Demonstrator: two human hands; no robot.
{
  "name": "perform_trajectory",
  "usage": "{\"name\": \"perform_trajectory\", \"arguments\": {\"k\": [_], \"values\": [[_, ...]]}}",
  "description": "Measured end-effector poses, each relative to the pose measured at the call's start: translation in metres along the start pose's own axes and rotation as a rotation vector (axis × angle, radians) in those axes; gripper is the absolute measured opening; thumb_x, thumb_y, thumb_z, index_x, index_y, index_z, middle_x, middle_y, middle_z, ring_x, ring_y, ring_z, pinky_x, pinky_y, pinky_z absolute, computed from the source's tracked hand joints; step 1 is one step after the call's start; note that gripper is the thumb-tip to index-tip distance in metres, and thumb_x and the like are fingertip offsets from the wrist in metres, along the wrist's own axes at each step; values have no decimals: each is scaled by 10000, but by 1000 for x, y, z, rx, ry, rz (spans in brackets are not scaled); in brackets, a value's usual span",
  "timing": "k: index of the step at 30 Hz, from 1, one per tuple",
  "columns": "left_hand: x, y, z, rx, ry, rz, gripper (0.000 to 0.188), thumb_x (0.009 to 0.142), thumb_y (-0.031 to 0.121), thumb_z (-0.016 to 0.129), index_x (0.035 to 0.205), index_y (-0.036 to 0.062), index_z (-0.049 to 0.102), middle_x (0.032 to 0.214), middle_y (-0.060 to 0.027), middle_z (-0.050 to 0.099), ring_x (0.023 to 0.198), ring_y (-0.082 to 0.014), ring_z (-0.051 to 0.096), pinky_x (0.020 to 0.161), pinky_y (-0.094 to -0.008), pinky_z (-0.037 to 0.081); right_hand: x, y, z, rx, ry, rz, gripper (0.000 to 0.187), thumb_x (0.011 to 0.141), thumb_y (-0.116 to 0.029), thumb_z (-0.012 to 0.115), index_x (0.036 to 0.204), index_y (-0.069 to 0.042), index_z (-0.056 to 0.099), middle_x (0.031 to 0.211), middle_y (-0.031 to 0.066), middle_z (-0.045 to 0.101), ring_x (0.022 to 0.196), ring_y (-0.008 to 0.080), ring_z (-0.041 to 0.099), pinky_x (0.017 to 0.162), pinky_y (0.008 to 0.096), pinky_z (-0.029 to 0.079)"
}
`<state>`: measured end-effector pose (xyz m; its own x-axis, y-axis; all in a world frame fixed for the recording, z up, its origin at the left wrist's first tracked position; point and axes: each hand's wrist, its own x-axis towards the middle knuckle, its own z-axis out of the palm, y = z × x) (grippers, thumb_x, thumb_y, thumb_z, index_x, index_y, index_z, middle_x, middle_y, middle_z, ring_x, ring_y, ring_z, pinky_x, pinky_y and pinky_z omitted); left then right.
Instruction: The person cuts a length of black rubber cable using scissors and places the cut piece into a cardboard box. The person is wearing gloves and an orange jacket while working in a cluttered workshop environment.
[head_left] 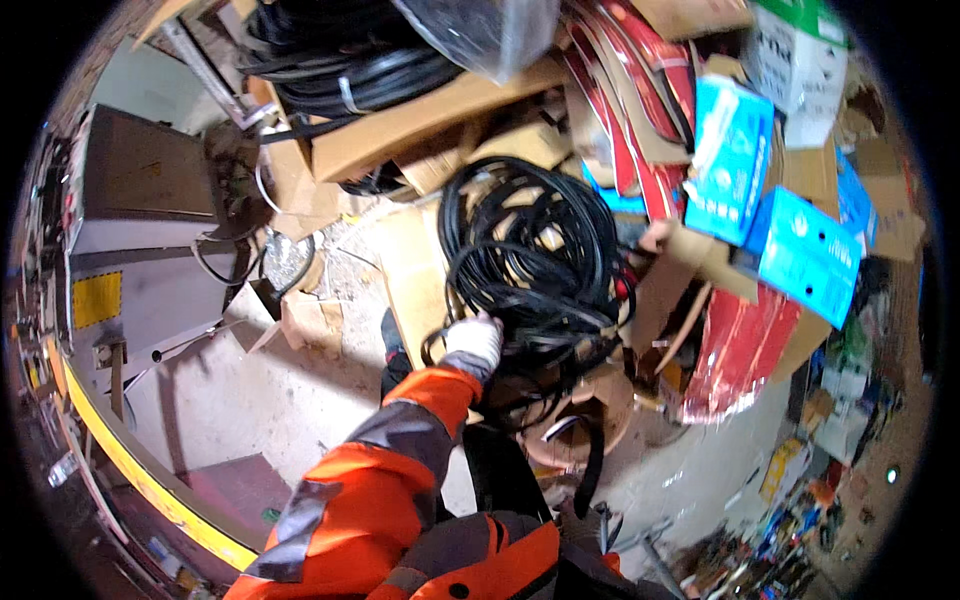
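A loose, tangled coil of black cable (530, 215) lies in front of me on flattened cardboard (405, 265). My left hand (474, 341), in a whitish glove, is closed on strands at the coil's near left edge. Its fingertips are partly hidden among the strands. The orange and grey sleeve of that arm reaches up from the lower edge. I cannot make out my right hand in the dark clutter by my body. A black strip (592, 465) curves up there, beside a round brownish container (575, 425).
A larger bundle of black cable (370, 70) rests in a cardboard box (430, 115) behind the coil. Blue boxes (810, 255) and red packaging (745, 345) crowd the right. A grey cabinet (150, 180) and a yellow edge strip (150, 490) flank the left. Small debris litters the lower right.
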<state>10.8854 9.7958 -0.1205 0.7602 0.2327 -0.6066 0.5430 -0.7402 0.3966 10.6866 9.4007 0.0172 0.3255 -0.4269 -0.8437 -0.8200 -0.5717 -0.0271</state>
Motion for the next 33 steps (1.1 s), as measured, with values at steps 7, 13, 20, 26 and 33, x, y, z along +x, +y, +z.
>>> {"name": "perform_trajectory", "arguments": {"k": [7,13,20,26,33], "values": [[-26,-33,-26,-291,108,138,261,911,283,590,1026,68,683,1021,-213,661,956,-397,644,854,-467,520,-27,-135,-5,-36,1,-494,513,948,-501,590,778,-25,675,630,34,638,578,148,612,527,344,470],[-37,-38,-69,-737,142,-79,387,954,397,571,1096,56,685,1022,-226,692,1002,-392,652,901,-418,502,-81,-244,38,15,-176,-710,376,907,-387,702,983,-26,630,811,30,649,693,127,590,593,293,475],[5,-80,-47,-1093,335,-295,454,946,421,573,1149,30,680,1092,-242,688,1066,-374,654,942,-397,490,-74,-277,62,-259,-302,-700,375,943,-384,648,830,-27,654,674,17,584,653,143,550,597,333,455],[91,-226,-74,-1136,752,-322,361,955,361,615,1012,13,690,824,-43,685,680,-112,606,616,-269,489,-7,-349,107,-472,17,-943,443,940,-428,594,788,-14,635,689,182,606,643,305,622,626,413,483],[155,-304,-205,-1309,753,-306,395,951,377,593,1089,11,647,893,-73,704,680,-170,649,605,-281,500,109,-433,194,-681,211,-928,518,949,-492,479,1041,-8,641,1089,229,633,1015,405,608,896,470,473]]}}
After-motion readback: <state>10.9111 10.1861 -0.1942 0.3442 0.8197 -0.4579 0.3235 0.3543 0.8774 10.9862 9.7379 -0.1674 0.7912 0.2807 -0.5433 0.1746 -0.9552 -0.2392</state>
